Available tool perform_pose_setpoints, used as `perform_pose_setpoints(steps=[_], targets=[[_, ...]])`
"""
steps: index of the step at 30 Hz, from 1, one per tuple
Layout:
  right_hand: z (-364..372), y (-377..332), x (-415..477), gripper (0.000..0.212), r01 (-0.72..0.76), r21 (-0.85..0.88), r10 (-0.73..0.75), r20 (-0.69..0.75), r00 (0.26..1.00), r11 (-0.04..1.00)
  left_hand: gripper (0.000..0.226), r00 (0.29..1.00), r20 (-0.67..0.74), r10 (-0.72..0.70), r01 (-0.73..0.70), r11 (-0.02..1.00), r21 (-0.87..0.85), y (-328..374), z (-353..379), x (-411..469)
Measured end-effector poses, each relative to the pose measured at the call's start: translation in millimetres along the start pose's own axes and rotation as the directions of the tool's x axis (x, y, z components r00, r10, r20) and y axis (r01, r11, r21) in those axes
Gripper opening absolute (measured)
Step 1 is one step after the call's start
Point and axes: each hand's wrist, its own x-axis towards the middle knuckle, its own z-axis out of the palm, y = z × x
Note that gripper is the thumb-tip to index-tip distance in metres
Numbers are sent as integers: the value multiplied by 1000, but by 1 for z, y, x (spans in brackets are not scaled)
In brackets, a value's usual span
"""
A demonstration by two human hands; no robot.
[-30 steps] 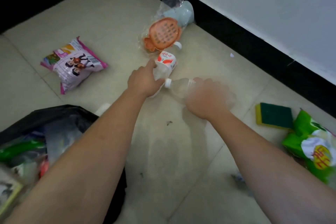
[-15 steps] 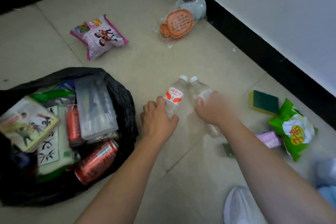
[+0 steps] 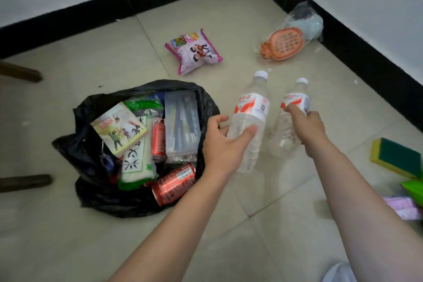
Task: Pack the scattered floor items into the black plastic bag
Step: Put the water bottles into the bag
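Two clear plastic water bottles with white caps and red-and-white labels are held above the floor, one in each hand. The left hand point(image 3: 223, 144) curls round the lower body of the larger-looking bottle point(image 3: 250, 117), thumb across its front, just beside the right edge of the black plastic bag point(image 3: 68, 144). The right hand point(image 3: 309, 127) grips the second bottle point(image 3: 294, 108) at its label, fingers wrapped round it. Both bottles tilt with their caps pointing away from the person, near each other but apart.

The bag lies open on the beige tiled floor point(image 3: 274, 224) at centre left. Inside it are a clear rectangular plastic case point(image 3: 182, 121), two red drink cans point(image 3: 174, 183), a colourful illustrated booklet point(image 3: 119, 129) and a white-and-green soft pack point(image 3: 137, 165).

Beyond the bag, a pink printed snack packet point(image 3: 194, 51) lies on the tiles. Farther right, near the black skirting point(image 3: 366, 53), sits an orange perforated plastic item in a clear wrapper point(image 3: 282, 43). At the right edge lie a green-and-yellow sponge point(image 3: 396, 158), a bright green packet point(image 3: 414, 188) and a pale pink pack point(image 3: 402, 207), partly cut off. Two dark wooden legs point(image 3: 20, 73) show at the left edge.
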Motion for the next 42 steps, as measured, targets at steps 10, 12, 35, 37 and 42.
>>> perform_pose_setpoints(steps=[10,12,35,37,42], targets=[[75,-98,-79,71,209,273,-299,348,889,939,57,929,-368,-32,-98,939,-329,42,-103,-5],[90,-99,-97,68,253,228,-330,430,840,940,55,892,-448,-56,-88,951,-295,34,-123,-4],[107,-30,-103,73,364,-314,-199,452,869,877,57,981,135,143,-190,526,829,-30,-190,10],[108,-30,-106,75,373,-298,-207,466,860,879,55,925,331,185,-376,343,861,-30,-212,-1],[122,-34,-118,77,409,-267,-226,522,823,873,58,846,508,162,-505,-64,861,-39,-257,-16]])
